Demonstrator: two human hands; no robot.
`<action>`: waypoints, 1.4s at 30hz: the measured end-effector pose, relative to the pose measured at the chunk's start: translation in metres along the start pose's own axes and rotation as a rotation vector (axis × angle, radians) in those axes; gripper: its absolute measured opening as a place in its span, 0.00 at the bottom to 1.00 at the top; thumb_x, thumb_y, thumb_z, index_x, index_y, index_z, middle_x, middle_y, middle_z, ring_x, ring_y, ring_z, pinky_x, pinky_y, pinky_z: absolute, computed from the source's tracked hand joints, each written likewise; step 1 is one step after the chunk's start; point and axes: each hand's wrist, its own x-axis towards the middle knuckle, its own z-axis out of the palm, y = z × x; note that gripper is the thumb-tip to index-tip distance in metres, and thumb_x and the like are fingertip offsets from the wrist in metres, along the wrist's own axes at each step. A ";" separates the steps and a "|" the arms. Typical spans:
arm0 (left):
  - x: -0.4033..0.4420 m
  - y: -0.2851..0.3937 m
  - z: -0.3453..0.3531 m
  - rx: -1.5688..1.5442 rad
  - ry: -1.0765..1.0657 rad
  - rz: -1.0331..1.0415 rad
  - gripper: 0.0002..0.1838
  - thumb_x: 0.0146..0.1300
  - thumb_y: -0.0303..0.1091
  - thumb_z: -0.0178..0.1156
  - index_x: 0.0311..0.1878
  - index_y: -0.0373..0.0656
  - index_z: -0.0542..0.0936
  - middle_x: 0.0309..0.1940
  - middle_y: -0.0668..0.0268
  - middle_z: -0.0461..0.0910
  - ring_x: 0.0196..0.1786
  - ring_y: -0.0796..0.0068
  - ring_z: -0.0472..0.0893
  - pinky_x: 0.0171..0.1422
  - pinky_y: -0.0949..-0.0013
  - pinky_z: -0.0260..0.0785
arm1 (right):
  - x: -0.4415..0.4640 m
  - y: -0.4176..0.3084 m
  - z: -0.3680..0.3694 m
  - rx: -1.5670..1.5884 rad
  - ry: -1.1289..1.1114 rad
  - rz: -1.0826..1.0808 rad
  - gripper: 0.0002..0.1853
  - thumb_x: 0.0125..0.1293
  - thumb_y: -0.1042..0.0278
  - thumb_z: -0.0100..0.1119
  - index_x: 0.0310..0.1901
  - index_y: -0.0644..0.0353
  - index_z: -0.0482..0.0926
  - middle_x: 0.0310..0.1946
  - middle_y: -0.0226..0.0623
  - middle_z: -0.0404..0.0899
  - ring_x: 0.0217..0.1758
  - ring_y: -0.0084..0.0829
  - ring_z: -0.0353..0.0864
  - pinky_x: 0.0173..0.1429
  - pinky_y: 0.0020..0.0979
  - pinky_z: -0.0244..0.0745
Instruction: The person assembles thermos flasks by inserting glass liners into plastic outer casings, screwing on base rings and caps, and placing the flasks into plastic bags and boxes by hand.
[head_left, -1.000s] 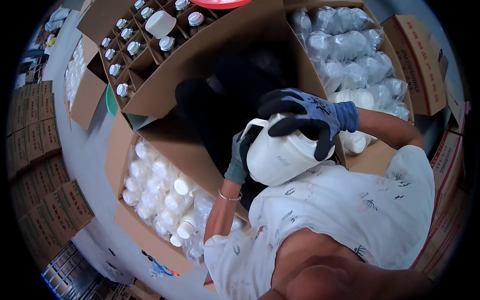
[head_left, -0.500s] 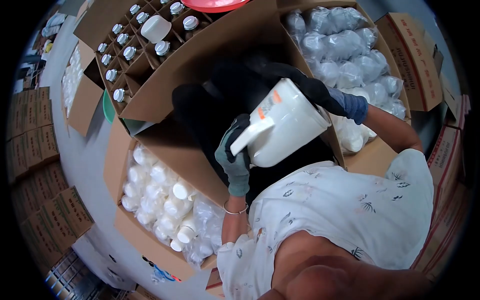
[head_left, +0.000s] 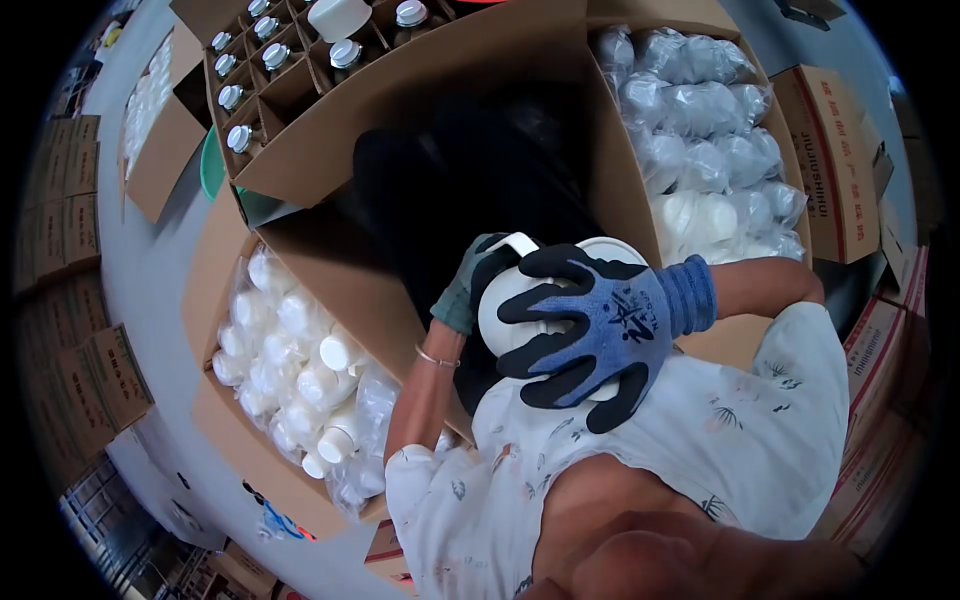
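A white plastic jug (head_left: 510, 334) with a loop handle is held tilted in front of my torso. My left hand (head_left: 467, 290), in a grey-green glove with dark fingers, grips it at the handle side; its fingers are partly hidden. Across the jug lies my right hand (head_left: 605, 325), in a blue glove with black fingers, spread wide and pressed against its surface. Much of the jug is covered by that hand, and what it contains cannot be seen. Dark-trousered legs are beneath it.
At upper left, a divided carton (head_left: 400, 110) holds capped bottles and a white container (head_left: 338, 18). White bottles (head_left: 290, 350) in plastic fill the lower-left carton. Bagged containers (head_left: 700, 110) fill the right carton. Stacked boxes (head_left: 65, 230) stand left, and a green basin (head_left: 210, 165) shows behind.
The jug has turned and come lower toward my torso. My right hand has shifted from the jug's far end to lie spread across it. The camera view has shifted.
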 end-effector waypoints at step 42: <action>-0.010 0.019 0.018 1.006 0.318 0.340 0.18 0.61 0.27 0.52 0.55 0.38 0.77 0.37 0.54 0.83 0.37 0.59 0.82 0.41 0.65 0.73 | -0.085 0.079 -0.062 0.443 0.418 0.614 0.32 0.72 0.52 0.48 0.71 0.59 0.57 0.67 0.39 0.64 0.68 0.33 0.64 0.72 0.33 0.58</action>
